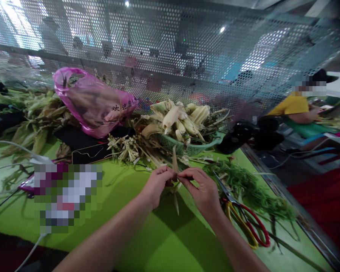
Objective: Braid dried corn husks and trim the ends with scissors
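Above the green table (136, 234), my left hand (158, 186) pinches a pale, pointed strip of corn husk (175, 160). One end of the strip sticks up past my fingers, and a tip hangs below them. Close beside it, my right hand (201, 189) is closed on the same husk with thumb and forefinger; the exact grip point is partly hidden by the fingers. To the right of my right forearm lie scissors (229, 198) with red and yellow handles, their blades pointing away from me.
Behind my hands is a green basket (192, 149) heaped with corn husks (174, 117). A pink plastic bag (102, 102), a power strip with cables, and green plant strands (249, 185) lie around. A perforated metal screen (170, 49) borders the back. Another person (296, 104) sits at far right.
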Motion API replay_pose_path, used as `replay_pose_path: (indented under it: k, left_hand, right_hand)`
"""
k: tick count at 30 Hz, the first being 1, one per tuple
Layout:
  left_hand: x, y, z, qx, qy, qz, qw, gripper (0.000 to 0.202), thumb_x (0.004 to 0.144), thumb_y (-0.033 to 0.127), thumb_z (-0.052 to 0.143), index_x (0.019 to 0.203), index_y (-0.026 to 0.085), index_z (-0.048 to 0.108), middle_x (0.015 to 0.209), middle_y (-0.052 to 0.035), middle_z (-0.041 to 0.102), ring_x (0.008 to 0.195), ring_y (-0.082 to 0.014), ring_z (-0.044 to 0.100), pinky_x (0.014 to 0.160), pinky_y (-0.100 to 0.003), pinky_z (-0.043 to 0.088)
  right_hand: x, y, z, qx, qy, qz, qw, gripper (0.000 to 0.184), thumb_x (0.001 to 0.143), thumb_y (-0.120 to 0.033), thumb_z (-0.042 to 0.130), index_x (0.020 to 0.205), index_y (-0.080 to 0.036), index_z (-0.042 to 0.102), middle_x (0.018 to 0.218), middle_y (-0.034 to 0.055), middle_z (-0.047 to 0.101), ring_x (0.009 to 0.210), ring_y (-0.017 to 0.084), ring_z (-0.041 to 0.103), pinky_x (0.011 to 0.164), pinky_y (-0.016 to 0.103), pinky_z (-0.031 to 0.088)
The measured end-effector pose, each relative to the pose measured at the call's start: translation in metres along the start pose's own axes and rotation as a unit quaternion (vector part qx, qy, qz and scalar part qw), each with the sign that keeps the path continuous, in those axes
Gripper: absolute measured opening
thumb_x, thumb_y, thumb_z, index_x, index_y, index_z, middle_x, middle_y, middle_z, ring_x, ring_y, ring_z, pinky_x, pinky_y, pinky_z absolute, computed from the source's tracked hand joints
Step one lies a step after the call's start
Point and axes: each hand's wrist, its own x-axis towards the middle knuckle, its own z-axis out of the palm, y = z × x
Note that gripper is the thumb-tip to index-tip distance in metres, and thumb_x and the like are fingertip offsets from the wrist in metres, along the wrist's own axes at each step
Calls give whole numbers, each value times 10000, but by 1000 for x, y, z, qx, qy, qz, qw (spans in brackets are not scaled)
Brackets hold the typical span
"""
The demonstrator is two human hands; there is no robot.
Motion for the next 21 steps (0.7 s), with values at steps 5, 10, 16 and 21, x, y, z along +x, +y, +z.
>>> replay_pose_path:
  k: [5, 10, 16, 21]
  left_hand:
    - [-1, 0, 0, 8, -9, 19, 1000, 93, 633, 186, 632, 637, 162, 542, 606, 25, 517, 570, -83, 435, 572, -228, 326]
    - [-6, 7, 3, 67, -36, 45, 996, 103, 705, 230, 619, 666, 164, 550, 655, 8, 544, 626, -99, 467, 624, -240, 338]
    - [-6, 9, 4, 159, -44, 94, 982, 96, 734, 231, 616, 682, 163, 573, 643, 20, 506, 637, -104, 433, 635, -243, 321]
    - [-2, 6, 2, 198, -42, 130, 971, 112, 750, 245, 603, 671, 169, 580, 633, 27, 499, 629, -109, 436, 630, -244, 334]
  right_hand:
    - [1, -5, -1, 8, -8, 44, 999, 68, 866, -261, 613, 821, -213, 631, 794, 24, 625, 757, 183, 588, 701, 304, 461]
    - [2, -7, -2, 22, -13, 87, 996, 106, 876, -287, 596, 814, -201, 609, 764, 11, 594, 718, 167, 555, 662, 280, 431]
    - [0, -5, -1, 41, 1, 123, 991, 116, 852, -308, 626, 830, -197, 600, 758, 4, 601, 705, 161, 554, 652, 272, 435]
    - [2, -3, -2, 85, -4, 154, 984, 173, 824, -340, 649, 902, -187, 627, 816, 33, 650, 745, 185, 600, 677, 296, 479]
